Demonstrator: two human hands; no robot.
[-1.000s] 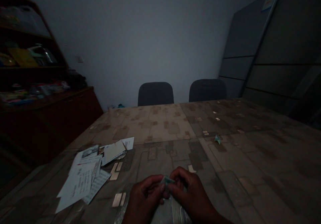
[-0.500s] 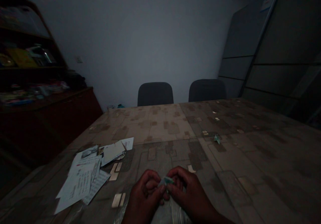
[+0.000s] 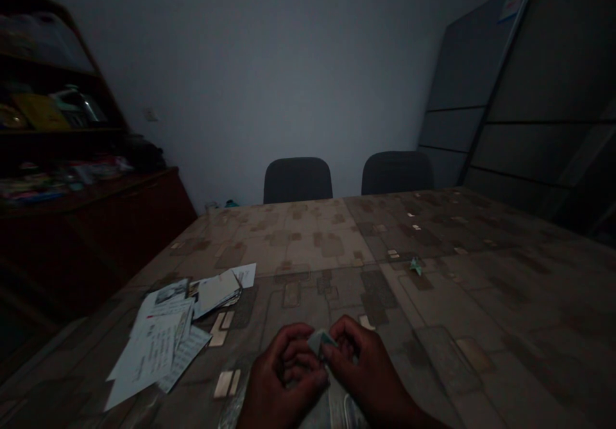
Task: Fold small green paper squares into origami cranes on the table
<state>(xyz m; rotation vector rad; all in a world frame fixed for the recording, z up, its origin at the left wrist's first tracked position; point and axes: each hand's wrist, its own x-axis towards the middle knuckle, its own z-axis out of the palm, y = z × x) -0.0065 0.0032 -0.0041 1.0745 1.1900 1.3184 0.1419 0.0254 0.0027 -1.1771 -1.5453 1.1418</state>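
Observation:
A small folded piece of green and pale paper is held up between my hands above the near edge of the table. My right hand pinches its right side between thumb and index finger. On the other side, my left hand is curled with its fingertips against the paper's left edge; its thumb lies lower, near my right fingers. A clear plastic sheet or bag partly shows beneath my hands. Farther off to the right, a small green folded paper figure stands on the table.
Loose printed sheets and a stack of cards or papers lie at the left on the patterned tablecloth. Two dark chairs stand behind the table. A cabinet with filled shelves is on the left.
The folded paper has turned and risen slightly. My left thumb has come off it and moved lower, and my left fingers have loosened a little. My right hand keeps its pinch.

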